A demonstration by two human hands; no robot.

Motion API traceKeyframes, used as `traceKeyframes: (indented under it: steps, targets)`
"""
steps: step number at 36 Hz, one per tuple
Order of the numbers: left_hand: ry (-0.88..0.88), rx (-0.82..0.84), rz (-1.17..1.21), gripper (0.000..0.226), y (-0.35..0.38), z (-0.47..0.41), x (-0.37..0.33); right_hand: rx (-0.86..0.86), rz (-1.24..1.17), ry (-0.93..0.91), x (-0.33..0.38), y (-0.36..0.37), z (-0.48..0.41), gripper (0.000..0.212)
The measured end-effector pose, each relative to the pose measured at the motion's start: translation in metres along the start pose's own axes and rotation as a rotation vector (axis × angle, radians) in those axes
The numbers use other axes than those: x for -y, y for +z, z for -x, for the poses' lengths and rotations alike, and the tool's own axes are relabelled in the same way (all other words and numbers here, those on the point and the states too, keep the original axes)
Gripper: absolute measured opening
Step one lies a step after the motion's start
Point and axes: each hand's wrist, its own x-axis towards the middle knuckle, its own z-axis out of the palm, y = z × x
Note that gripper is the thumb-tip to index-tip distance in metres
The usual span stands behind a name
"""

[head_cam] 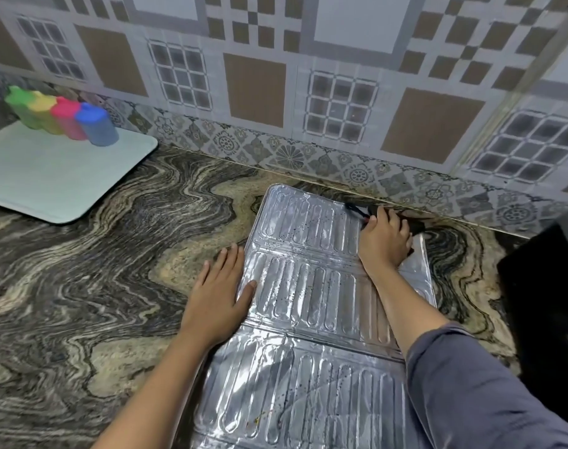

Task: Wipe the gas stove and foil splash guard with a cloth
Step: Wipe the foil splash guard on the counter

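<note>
The foil splash guard (308,286) lies flat on the marbled counter, silver, ribbed, folded in panels and speckled with dark spots. My left hand (221,293) rests flat with fingers spread, half on the guard's left edge and half on the counter. My right hand (384,241) presses a dark cloth (360,212) onto the guard's far right corner; most of the cloth is hidden under the palm. At the right edge of the view sits the black gas stove (548,319), only partly visible.
A pale tray (49,179) sits at the back left with green, yellow, pink and blue bottles (62,116) on it. The tiled wall (308,92) runs close behind the guard. Brown and black marbled counter (98,270) stretches to the left.
</note>
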Motion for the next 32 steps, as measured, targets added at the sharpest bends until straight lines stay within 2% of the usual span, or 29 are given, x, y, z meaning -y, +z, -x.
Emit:
traceKeyframes:
  steps: [10,14,24,29,32]
  targets:
    - [0.001,-0.013,-0.019,0.072,0.001,-0.001,0.0,0.081,-0.006,-0.085,0.037,0.019,0.014,0.042]
    - [-0.006,-0.015,-0.03,0.067,0.001,0.0,0.0,0.131,-0.006,-0.133,0.058,0.028,0.021,0.042]
    - [-0.008,-0.003,0.007,0.068,-0.002,0.0,-0.002,0.282,0.017,-0.303,0.111,0.049,0.039,0.044]
    - [-0.01,0.001,0.003,0.071,-0.002,0.0,-0.002,0.329,0.022,-0.434,0.13,0.061,0.046,0.045]
    - [-0.016,-0.005,-0.002,0.074,-0.002,0.0,-0.004,0.375,0.067,-0.581,0.136,0.063,0.046,0.045]
